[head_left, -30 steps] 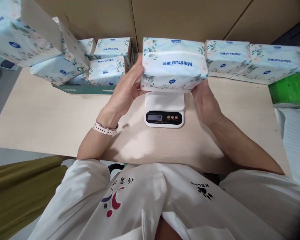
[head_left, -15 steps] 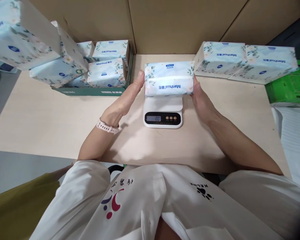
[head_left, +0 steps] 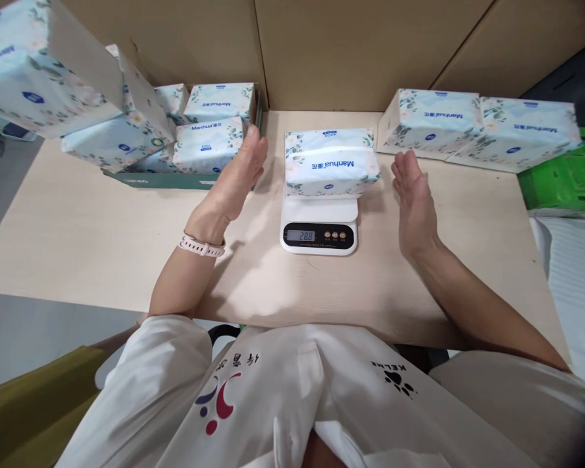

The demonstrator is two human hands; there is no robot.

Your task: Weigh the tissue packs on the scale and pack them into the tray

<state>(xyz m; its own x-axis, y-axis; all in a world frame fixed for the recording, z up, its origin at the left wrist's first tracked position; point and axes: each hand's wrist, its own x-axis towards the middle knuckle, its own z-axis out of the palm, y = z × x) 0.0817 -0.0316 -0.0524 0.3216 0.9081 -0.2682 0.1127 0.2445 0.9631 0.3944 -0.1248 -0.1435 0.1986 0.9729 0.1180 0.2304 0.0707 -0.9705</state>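
A pale blue flowered tissue pack (head_left: 329,162) marked Manhua lies on a small white kitchen scale (head_left: 320,225), whose display shows digits. My left hand (head_left: 238,179), a pale watch strap at its wrist, is held flat and open a short way left of the pack. On the other side my right hand (head_left: 414,197) is open too, fingers stretched out, a little apart from the pack. Neither hand touches the pack.
A green-edged cardboard tray (head_left: 175,179) at the back left holds several more tissue packs (head_left: 209,136). Two packs (head_left: 478,127) lie at the back right. Cardboard walls (head_left: 351,45) stand behind the light wooden table (head_left: 78,227). A green box (head_left: 563,179) sits far right.
Both hands lowered the tissue pack onto the scale and let go, then drew apart to either side. The scale's display changed from zero to a reading.
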